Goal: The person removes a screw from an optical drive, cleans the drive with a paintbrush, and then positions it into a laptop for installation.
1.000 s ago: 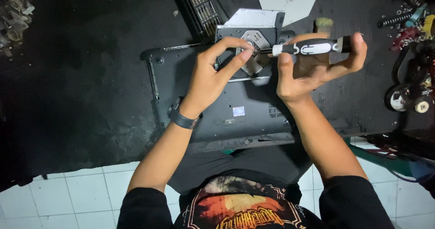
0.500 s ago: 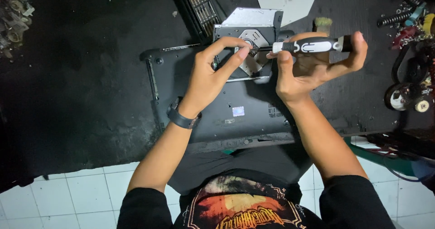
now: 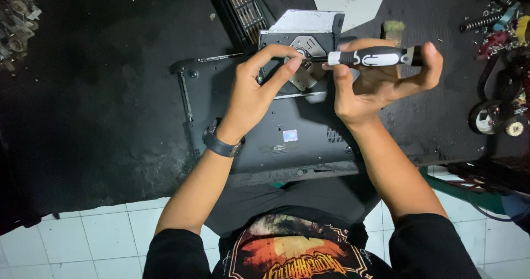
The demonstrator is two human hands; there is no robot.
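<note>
Black and white, the screwdriver (image 3: 375,56) lies almost level, its long axis running from right to left, with the thin tip pointing left toward the left hand (image 3: 255,94). The right hand (image 3: 371,85) grips the handle: the fingers are closed around it, and one finger rests behind its right end. The tip meets the silver disc drive (image 3: 301,47), which sits on the upturned grey laptop (image 3: 287,132) at its far edge, on the dark worktop (image 3: 99,91). The left hand is the nearer one to the tip; its thumb and forefinger (image 3: 287,69) are pinched together just at the tip. I cannot tell if they hold a small screw there. Both wrists are raised above the laptop, the forearms coming up from the body. A dark band (image 3: 221,145) is on the left wrist.
</note>
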